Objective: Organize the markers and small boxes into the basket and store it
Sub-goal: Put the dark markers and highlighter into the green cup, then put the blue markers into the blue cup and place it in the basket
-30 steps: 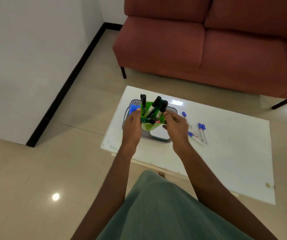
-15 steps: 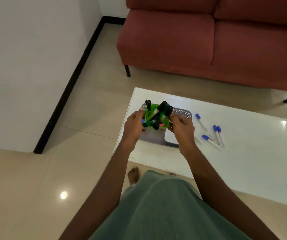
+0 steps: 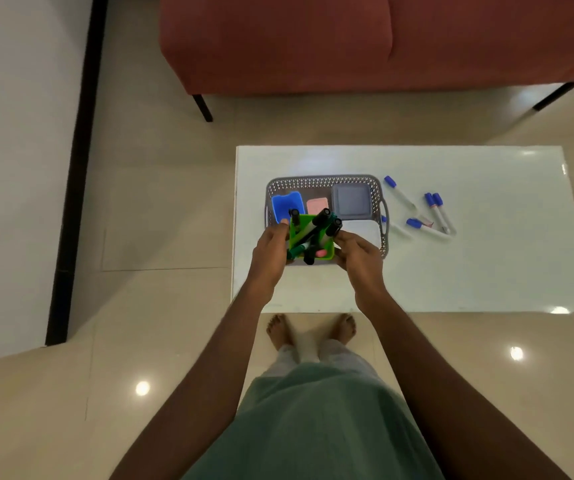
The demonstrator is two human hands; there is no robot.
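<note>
A green box (image 3: 325, 249) packed with black-capped markers (image 3: 322, 218) is held over the near part of the grey perforated basket (image 3: 316, 181). My left hand (image 3: 271, 249) grips its left side and my right hand (image 3: 360, 252) grips its right side. Inside the basket lie a blue box (image 3: 287, 206), a pink box (image 3: 317, 206), a grey square box (image 3: 351, 200) and a white box (image 3: 363, 230). Several blue-capped white markers (image 3: 436, 211) lie loose on the white table (image 3: 486, 265), just right of the basket.
A red sofa (image 3: 313, 43) stands beyond the table, its dark leg (image 3: 202, 107) on the beige tile floor. A white wall with black skirting (image 3: 74, 188) runs along the left. My bare feet (image 3: 310, 329) stand at the table's near edge.
The camera has tilted down to look straight onto the table. Both hands still hold the green box of markers, which now sits a bit nearer the basket's front edge.
</note>
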